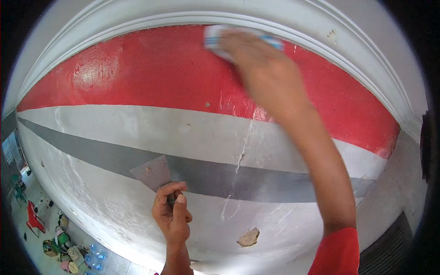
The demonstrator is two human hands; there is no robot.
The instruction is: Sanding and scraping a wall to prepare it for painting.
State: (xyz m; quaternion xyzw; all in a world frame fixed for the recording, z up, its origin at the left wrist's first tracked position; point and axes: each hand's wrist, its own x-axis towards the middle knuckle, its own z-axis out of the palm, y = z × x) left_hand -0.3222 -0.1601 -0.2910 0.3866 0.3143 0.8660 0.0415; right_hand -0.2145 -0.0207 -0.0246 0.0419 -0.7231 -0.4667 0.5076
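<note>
My left hand (173,213) grips the handle of a putty knife (154,172), its broad flat blade pointing up and left in front of the wall's gray stripe (213,175). Up at the top of the wall, my right hand (256,51) presses a white and blue cloth or pad (212,39) against the red painted band (154,65), close under the white molding (165,19). The hand is blurred and hides part of the pad, so its exact kind cannot be told. A jagged crack (242,156) runs down the wall below the right hand.
A patch of broken plaster (249,238) shows low on the wall. At the lower left, far below, a red chair (33,219), large clear plastic bottles (93,261) and several bundled goods stand on the tiled floor (118,266). A dark slatted panel (388,247) is at the lower right.
</note>
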